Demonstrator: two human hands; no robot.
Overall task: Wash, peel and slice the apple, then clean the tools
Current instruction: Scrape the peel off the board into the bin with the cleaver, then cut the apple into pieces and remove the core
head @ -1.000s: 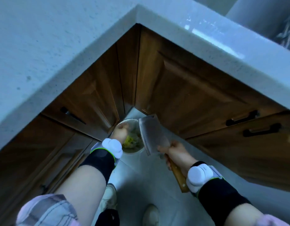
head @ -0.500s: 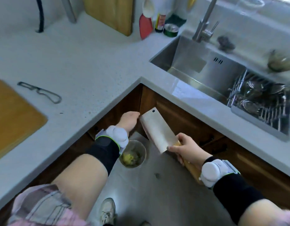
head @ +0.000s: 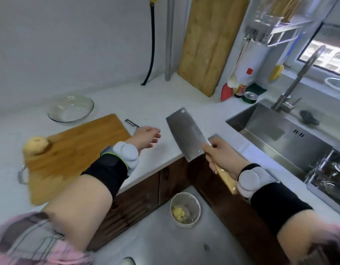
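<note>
**Cleaver in our right hand, apple on the board**

Gripping the cleaver (head: 186, 134) by its wooden handle, our right hand (head: 221, 155) holds the blade tilted above the worktop (head: 138, 104) corner. Our left hand (head: 146, 137) hovers released, fingers relaxed. At nine o'clock, the peeled apple (head: 35, 145) sits on the cutting board (head: 73, 150); the peeler (head: 131, 123) lies just beyond.

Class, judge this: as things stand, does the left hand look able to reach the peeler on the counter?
Probably yes: the left hand is open, holds nothing and hovers right beside the peeler; nothing lies between them.
</note>
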